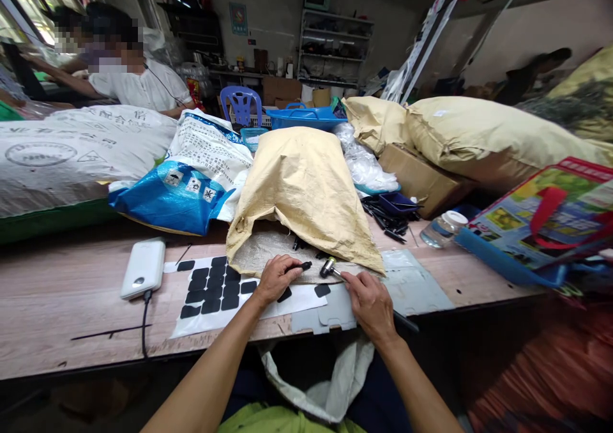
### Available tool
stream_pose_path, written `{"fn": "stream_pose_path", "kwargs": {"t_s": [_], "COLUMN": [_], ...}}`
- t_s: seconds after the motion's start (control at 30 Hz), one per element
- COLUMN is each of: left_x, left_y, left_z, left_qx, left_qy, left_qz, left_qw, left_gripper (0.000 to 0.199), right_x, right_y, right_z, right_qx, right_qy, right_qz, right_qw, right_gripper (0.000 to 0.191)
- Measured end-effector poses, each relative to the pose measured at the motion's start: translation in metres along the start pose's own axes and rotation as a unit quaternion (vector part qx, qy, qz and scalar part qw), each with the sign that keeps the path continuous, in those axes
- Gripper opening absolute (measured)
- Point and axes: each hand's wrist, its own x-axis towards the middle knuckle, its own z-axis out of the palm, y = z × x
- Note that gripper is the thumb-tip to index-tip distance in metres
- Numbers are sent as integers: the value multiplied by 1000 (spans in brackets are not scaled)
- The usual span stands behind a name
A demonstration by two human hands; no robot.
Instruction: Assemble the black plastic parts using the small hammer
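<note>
In the head view, the left hand (275,280) is closed around a small black piece (299,267), slim and dark, its tip poking out past the fingers. The right hand (371,305) is curled around a hammer (328,267); the tool has a stubby, cylindrical head with a metallic sheen and a yellowish end, a thin bright shank, and a dark handle end showing beyond the palm. The hammer head sits just beside the black piece, in front of a sack's open mouth.

That tan sack (304,177) is creased and papery, its mouth sagging into an arch over a paler, woven-looking layer with more dark bits on it. Partly under the left arm lies a smooth white sheet bearing black stickers (214,286), matte squares with rounded corners. To the right is a flat, grey-blue panel (416,286) with a slight gloss.

The bench (96,315) has a pale wood-grain surface. On it stand a glossy white power bank (143,267) with rounded edges, a clear jar (440,232) with a pale lid, and a crinkled blue-and-white bag (191,174) printed with characters.
</note>
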Motion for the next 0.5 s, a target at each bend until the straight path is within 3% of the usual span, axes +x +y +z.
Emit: {"fn": "stream_pose_path", "kwargs": {"t_s": [0.27, 0.5], "left_x": [-1, -1], "left_y": [-2, -10], "left_z": [2, 2], "left_qx": [12, -103], "left_qy": [-4, 24], "left_qz": [-5, 10], "left_qw": [1000, 994], "left_gripper": [28, 34], "right_x": [-4, -4], "right_y": [-2, -4], "right_z": [5, 3], "right_qx": [-5, 1], "right_qy": [29, 23], "right_qz": [-6, 8], "right_qw": [1000, 1000], "right_gripper": [30, 31]}}
